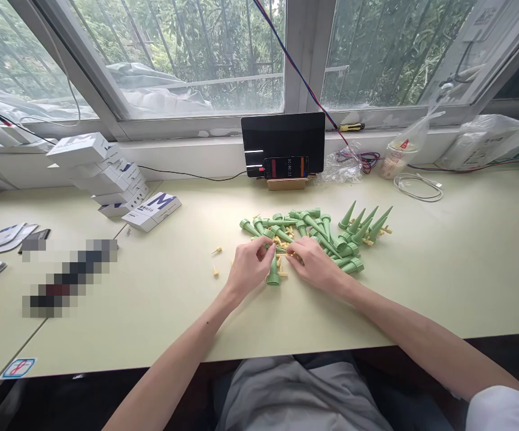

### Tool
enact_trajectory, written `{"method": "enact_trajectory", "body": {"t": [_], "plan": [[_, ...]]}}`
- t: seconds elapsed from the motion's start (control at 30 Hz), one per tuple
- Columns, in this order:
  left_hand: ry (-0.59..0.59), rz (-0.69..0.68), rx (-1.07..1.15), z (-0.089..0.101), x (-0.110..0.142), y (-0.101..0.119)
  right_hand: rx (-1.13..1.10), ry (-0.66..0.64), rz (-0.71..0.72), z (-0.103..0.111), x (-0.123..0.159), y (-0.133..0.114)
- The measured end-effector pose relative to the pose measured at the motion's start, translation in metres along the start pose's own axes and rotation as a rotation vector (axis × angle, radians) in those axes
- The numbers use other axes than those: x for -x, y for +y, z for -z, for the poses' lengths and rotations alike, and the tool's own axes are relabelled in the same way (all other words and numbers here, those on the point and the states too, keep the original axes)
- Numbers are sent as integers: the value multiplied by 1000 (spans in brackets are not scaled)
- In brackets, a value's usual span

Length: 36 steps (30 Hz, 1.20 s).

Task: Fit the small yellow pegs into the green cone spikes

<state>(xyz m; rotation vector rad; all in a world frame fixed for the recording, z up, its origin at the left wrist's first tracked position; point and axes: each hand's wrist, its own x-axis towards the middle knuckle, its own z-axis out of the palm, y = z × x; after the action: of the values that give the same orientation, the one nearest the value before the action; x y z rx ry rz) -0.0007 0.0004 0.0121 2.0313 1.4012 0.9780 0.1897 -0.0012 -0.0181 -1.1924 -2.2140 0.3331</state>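
My left hand is closed in a pinch at the near left side of a heap of green plastic cone spikes. What lies between its fingertips is too small to make out. Right beside those fingertips, one green cone lies with its wide capped end towards me. My right hand has its fingers curled together at the heap's near edge, close to small yellow plastic pieces. Whatever they hold is hidden. Several green cones with yellow pieces fitted stand tilted at the right of the heap.
Loose yellow pieces lie to the left. Behind the heap, a phone showing a timer leans on a black tablet. White boxes are stacked at the left. A cup and a coiled white cable are at the right.
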Motion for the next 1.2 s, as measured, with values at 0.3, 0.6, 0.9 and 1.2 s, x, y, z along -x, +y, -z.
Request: {"method": "enact_trajectory", "body": {"t": [0.3,0.6,0.9,1.2], "plan": [[-64,-53,89,-1,1,2,-160,272,68,4,0,-6],[-68,-153,105,-3,2,-1,-191,294,98,5,0,-7],[-128,-27,213,-1,0,0,-215,316,102,6,0,-8],[-122,-11,241,0,1,2,-211,320,123,5,0,-6]]}}
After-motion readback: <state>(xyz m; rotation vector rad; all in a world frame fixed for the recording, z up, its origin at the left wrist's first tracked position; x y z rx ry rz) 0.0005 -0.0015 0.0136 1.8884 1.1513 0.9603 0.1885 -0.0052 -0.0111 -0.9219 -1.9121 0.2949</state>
